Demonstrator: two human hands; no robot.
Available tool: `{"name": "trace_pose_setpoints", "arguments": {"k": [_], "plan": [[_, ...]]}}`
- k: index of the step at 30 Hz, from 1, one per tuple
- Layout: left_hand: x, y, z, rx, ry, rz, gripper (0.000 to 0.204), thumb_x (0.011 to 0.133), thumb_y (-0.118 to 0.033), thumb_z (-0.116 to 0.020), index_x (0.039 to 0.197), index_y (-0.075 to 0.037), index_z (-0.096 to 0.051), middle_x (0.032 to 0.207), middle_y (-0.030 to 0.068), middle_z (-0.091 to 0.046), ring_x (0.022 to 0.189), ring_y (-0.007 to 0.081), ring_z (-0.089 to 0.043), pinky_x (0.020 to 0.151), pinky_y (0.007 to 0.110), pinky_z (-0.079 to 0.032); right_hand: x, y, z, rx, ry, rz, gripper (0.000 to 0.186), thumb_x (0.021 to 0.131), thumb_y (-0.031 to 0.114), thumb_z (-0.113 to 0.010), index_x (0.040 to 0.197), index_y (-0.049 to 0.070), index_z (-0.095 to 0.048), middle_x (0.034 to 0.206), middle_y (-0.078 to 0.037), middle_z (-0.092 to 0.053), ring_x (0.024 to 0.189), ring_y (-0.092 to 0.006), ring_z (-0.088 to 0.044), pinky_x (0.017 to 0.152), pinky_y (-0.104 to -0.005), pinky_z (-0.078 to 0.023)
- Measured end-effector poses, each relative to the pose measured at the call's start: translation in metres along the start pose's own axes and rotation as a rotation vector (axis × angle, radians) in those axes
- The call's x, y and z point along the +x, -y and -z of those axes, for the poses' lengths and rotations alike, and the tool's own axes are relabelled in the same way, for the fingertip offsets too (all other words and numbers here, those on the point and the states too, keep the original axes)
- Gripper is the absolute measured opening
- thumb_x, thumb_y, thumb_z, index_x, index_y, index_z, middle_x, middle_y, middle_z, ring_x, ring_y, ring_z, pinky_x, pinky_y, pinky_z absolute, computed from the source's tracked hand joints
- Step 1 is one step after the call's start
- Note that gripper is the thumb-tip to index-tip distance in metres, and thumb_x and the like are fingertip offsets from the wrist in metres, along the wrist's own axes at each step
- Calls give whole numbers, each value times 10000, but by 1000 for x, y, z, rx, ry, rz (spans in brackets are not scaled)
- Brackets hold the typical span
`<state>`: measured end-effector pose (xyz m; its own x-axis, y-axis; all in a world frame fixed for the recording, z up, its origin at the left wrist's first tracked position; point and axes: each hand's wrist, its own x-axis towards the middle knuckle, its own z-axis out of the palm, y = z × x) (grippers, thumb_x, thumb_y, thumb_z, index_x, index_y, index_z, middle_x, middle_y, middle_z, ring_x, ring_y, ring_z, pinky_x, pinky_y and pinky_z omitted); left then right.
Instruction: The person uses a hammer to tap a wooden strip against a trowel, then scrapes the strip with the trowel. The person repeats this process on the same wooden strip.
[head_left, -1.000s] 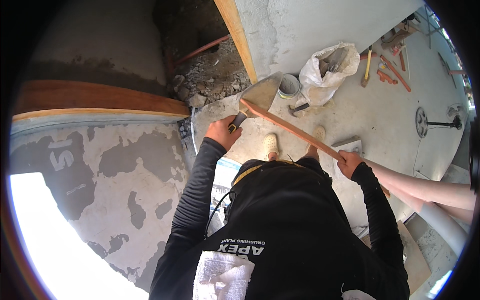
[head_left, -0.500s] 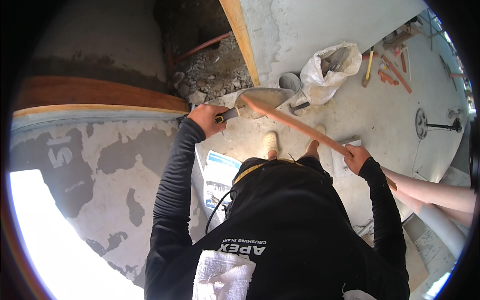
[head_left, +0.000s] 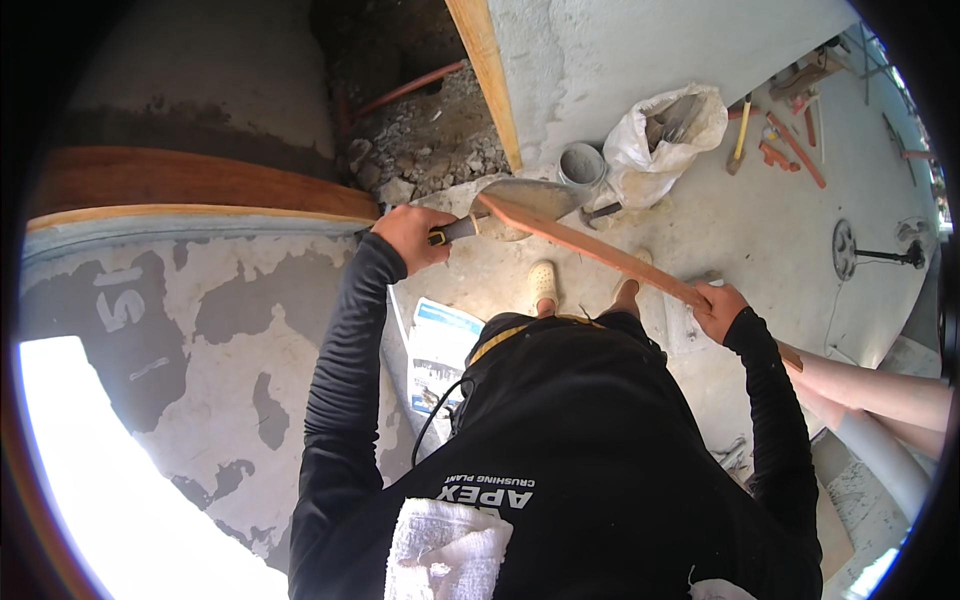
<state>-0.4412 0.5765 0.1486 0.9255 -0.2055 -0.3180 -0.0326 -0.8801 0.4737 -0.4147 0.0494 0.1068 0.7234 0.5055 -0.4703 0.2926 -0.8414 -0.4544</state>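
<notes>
My left hand [head_left: 412, 240] is closed around the black-and-yellow handle of a trowel [head_left: 548, 197], whose wide grey blade points to the right. My right hand [head_left: 722, 312] grips a long reddish wooden stick [head_left: 610, 256] towards its near end. The stick slants up to the left, and its far end overlaps the trowel blade in view; whether they touch I cannot tell. Behind my right wrist, the stick's near tip shows beside the sleeve.
Beyond the blade stand a grey bucket [head_left: 581, 165] and a white sack [head_left: 660, 150], with a hammer [head_left: 602, 212] on the floor. A yellow-handled tool [head_left: 740, 135] and a fan [head_left: 845, 248] are farther right. Another person's bare limbs [head_left: 870, 388] reach in. A patchy wall [head_left: 230, 340] is left.
The wooden stick and my right hand have shifted slightly; the stick's far end lies a little farther left over the blade. My left hand keeps its grip on the trowel.
</notes>
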Motion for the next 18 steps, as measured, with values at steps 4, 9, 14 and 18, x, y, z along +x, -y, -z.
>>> {"name": "trace_pose_setpoints", "arguments": {"k": [4,9,14,18], "plan": [[0,1,0,26,-27,1,443,723,-188,-754,1158,-103,-745,923,174,-743,850,344,-722,791,419,-577,3,6,3,80,41,42,144,845,150,-613,888,14,-590,753,-268,-637,799,-482,-638,693,-525,-516],[-1,5,-2,30,-61,-27,452,726,-197,-768,1162,-81,-739,954,182,-738,859,343,-721,784,419,-575,6,6,-2,57,14,-4,155,845,156,-610,901,12,-595,765,-269,-638,791,-485,-631,686,-524,-507],[-2,5,-12,-79,-199,1,399,789,-219,-792,1123,-10,-730,805,179,-719,723,300,-724,706,371,-569,6,5,-10,104,20,-1,160,844,153,-604,898,4,-587,755,-264,-631,768,-486,-622,675,-513,-502],[-3,-4,-36,-237,-262,270,385,835,-282,-763,1103,-8,-724,772,199,-704,725,342,-713,700,401,-560,2,10,-19,237,-75,-104,162,844,148,-605,887,-6,-578,736,-262,-623,758,-485,-624,672,-512,-500]]}}
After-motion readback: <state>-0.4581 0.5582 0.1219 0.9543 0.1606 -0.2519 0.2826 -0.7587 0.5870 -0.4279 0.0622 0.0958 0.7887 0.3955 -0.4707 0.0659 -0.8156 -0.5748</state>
